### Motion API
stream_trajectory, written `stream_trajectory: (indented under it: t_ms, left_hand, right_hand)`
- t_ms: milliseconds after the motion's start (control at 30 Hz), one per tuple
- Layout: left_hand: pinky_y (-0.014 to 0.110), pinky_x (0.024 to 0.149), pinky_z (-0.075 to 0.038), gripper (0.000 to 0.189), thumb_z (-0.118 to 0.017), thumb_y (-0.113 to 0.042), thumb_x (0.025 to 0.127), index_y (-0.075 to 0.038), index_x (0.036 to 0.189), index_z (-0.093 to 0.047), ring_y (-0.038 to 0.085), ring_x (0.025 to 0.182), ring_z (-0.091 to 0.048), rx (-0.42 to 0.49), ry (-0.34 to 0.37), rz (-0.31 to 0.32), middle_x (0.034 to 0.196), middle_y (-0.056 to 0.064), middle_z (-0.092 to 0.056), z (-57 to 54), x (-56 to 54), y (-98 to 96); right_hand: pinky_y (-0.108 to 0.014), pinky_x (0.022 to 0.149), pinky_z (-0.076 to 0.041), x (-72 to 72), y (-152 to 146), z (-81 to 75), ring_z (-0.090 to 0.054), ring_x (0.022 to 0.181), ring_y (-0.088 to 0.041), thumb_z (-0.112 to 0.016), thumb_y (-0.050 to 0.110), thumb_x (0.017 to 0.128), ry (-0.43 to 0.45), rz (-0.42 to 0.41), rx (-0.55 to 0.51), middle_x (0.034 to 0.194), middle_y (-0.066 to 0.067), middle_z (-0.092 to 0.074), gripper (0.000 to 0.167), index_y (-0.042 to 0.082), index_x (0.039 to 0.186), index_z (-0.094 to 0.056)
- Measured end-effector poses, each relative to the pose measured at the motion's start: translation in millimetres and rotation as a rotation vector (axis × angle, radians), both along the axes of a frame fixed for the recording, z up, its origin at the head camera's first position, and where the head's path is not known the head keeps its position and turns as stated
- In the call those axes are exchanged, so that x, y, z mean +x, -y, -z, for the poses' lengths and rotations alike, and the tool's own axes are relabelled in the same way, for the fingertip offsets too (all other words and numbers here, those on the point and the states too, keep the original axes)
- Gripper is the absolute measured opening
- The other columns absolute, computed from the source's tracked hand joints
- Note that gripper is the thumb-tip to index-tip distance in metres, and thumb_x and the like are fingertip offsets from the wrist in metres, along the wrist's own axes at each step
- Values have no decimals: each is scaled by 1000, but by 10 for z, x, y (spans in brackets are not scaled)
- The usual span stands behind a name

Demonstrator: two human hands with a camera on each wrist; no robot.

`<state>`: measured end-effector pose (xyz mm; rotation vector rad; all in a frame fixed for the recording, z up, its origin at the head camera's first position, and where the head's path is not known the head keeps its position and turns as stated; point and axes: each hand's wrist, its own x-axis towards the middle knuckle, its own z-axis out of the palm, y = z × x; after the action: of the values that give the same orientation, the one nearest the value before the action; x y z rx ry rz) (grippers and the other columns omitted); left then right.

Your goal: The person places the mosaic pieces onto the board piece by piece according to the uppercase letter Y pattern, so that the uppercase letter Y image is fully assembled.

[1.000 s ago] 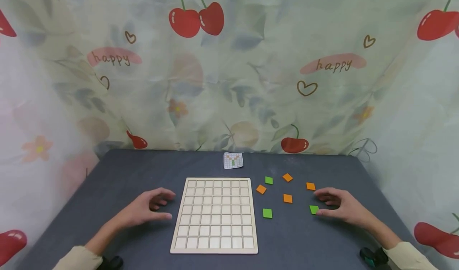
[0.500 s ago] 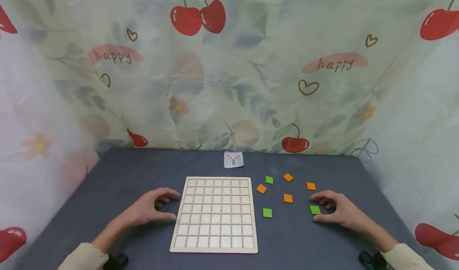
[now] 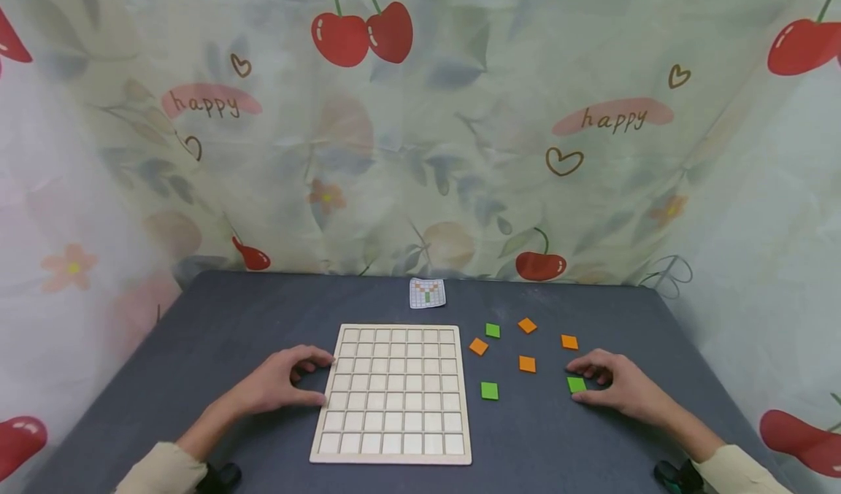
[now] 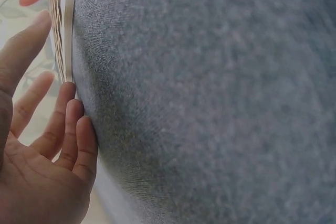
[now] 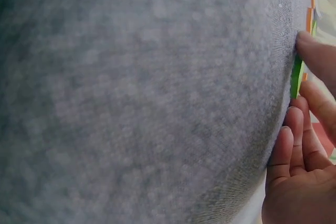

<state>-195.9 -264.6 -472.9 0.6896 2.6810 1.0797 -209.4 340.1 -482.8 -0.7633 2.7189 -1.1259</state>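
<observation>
A pale wooden grid board [image 3: 390, 393] lies flat on the dark grey table. Along its left edge my left hand [image 3: 272, 381] has its thumb and fingertips at the rim, thumb spread from the fingers; the left wrist view shows a fingertip against the board's side. On the right, my right hand [image 3: 620, 386] rests low around a green tile [image 3: 576, 385]. Its thumb is at the tile's near edge and the index finger stands just past the far edge. In the right wrist view the green tile [image 5: 297, 77] shows between thumb and fingers, flat on the table.
Loose tiles lie right of the board: orange ones [image 3: 528, 364], [image 3: 478, 346], [image 3: 527, 325], [image 3: 569, 342], and green ones [image 3: 489, 391], [image 3: 493, 330]. A small printed pattern card [image 3: 427, 293] lies behind the board. Patterned curtain [image 3: 420, 151] surrounds the table [image 3: 276, 304].
My left hand has moved right, up to the board's left edge. My right hand has shifted slightly left, so its thumb and index finger now stand on either side of the green tile.
</observation>
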Motion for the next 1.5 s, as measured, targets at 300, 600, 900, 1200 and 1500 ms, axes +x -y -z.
stream_trajectory:
  t_ms: [300,600,900,1200,1500]
  left_hand:
    - [40,85,-50,58,-85,-38,84,-12,131,-65,25,108,-59,4,15,8,125,3,-62,-3,6,-2]
    - [40,84,-50,59,-86,-39,83,-12,131,-65,24,107,-59,-20,24,9,125,2,-62,-11,3,2]
    - [38,83,-50,58,-85,-41,84,-13,131,-65,24,105,-60,-13,10,20,124,2,-62,8,14,-3]
    - [36,80,-49,55,-86,-39,83,-13,128,-67,19,100,-59,-23,-49,29,118,0,-61,27,11,-45]
    - [37,79,-49,54,-86,-38,83,-12,128,-67,20,98,-59,-7,-45,36,118,1,-62,9,-2,-46]
  right_hand:
    - [-29,70,-51,-6,1,3,-60,85,-13,-81,25,89,-2,-22,-15,102,1,-67,27,12,112,-75]
    - [-29,70,-51,-28,27,0,-60,83,-12,-81,27,89,17,-17,-6,101,2,-67,26,13,110,-75]
    - [-30,68,-51,-57,91,-40,-60,81,-14,-79,22,91,31,-35,-52,99,-2,-66,24,10,111,-73]
    - [-31,64,-52,-92,210,-102,-64,72,-19,-77,17,93,101,-28,-141,91,-4,-68,27,2,114,-72]
    - [-29,60,-51,-92,337,-115,-62,71,-17,-76,7,92,49,-84,-219,94,-11,-68,21,-2,111,-71]
